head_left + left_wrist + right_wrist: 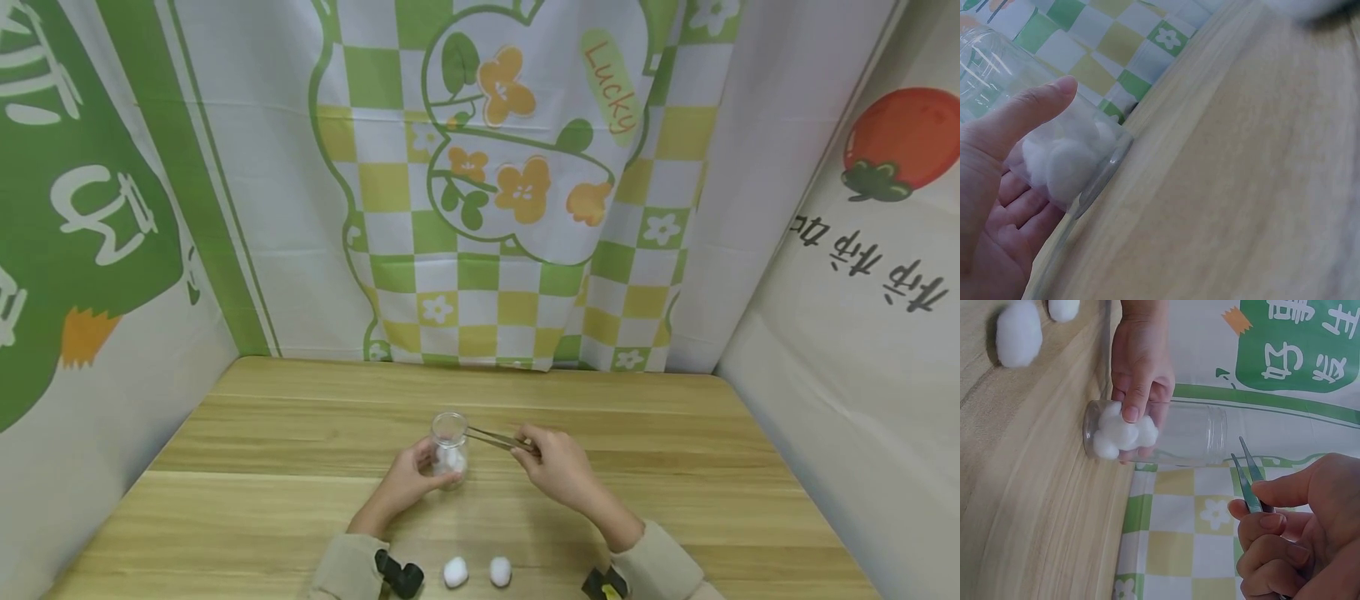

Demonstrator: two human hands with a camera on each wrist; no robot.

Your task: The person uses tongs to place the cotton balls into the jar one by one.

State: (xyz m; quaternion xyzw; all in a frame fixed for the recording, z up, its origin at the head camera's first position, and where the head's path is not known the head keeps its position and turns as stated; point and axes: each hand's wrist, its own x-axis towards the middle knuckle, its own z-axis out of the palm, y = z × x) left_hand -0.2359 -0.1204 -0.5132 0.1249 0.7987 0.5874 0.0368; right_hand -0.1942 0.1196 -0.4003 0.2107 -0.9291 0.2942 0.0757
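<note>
A clear jar [450, 429] stands upright on the table, with several white cotton balls [1119, 432] heaped in its lower part. My left hand [408, 482] grips the jar low down, thumb across the front and fingers round the back. In my right hand [558, 468] I hold metal tweezers [1249, 475] between thumb and fingers. Their tips are parted, with nothing between them, and point at the jar's mouth from the right. Two more cotton balls, one on the left [455, 572] and one on the right [500, 571], lie on the table near me.
The wooden table [300, 417] ends at a hanging checked cloth [480, 317] behind the jar. Printed cloth also hangs along the left and right sides. Black wrist gear shows at both sleeves, near the two loose cotton balls.
</note>
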